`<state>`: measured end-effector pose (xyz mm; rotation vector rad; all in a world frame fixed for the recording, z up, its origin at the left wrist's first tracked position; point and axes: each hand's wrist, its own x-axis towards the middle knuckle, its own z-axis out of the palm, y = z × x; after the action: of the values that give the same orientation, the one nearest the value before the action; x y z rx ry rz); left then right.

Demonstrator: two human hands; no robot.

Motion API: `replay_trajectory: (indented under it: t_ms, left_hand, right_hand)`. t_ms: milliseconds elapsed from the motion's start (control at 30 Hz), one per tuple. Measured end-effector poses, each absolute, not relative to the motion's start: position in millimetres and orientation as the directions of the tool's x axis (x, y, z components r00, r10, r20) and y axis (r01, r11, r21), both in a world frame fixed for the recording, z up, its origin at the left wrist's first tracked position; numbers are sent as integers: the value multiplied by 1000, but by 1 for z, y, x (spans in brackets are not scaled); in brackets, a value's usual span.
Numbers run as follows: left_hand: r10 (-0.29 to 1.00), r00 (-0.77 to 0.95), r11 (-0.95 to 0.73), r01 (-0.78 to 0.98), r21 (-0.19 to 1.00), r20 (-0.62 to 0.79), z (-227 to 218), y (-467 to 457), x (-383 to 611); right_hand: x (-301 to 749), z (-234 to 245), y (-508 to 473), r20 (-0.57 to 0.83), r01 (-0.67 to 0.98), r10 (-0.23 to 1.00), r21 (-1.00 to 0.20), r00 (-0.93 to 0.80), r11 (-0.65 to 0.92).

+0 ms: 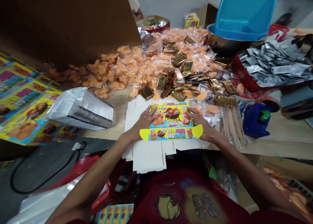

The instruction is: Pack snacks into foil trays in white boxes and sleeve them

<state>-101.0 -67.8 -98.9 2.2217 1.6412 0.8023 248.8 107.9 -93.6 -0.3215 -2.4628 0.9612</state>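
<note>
Right now: die-cut carton blank (144, 158), light, stiff card, will bend at its creases, best taken by the outer edges | spot: near edge of the wooden table (281, 142) | left hand (144, 122), right hand (202, 124): well apart, lying open on the card, not clamped

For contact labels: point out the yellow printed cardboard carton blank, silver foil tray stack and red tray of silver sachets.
Yellow printed cardboard carton blank (171, 116), head view, printed front panel.
Silver foil tray stack (80, 109), head view, middle of the stack.
Red tray (241, 72), head view, outer red wall.
</note>
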Motion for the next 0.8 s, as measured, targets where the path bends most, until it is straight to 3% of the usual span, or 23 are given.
replay_trajectory:
  t_ms: [133, 200, 267, 333, 400, 433, 500, 567, 800]
  left_hand:
    - [852, 27, -434, 594, 678, 522, -86, -74, -77]
    - [857, -216, -361, 396, 844, 468, -79, -73, -60]
    - [855, -420, -262, 153, 953, 303, -72, -68, -45]
    - [842, -506, -231, -24, 973, 187, -67, -60, -37]
    - [844, -513, -239, -101, 966, 156, -63, -53, -34]
    - [844, -513, -246, -115, 963, 154, -62, -50, -33]
    - [839, -522, -251, -124, 960, 152, -60, -48, -34]
    - [835, -530, -245, -121, 962, 146, -58, -48, -34]
    - [835, -530, -249, -122, 961, 148, -57, -51, -29]
  right_hand:
    - [241, -57, 107, 275, -26, 559, -911, -782, 412]
    - [238, -28, 115, 252, -17, 592, -928, -765, 372]
    - [233, 2, 128, 322, 74, 591, -834, -739, 547]
    - [224, 29, 142, 379, 245, 539, -598, -752, 763]
    - [213, 52, 152, 295, 397, 505, -355, -811, 846]
    - [208, 61, 155, 210, 442, 506, -288, -836, 849]
    - [196, 76, 158, 34, 497, 522, -260, -852, 828]
    - [188, 85, 156, -53, 534, 541, -271, -839, 801]
    - [200, 76, 130, 25, 474, 484, -158, -875, 866]
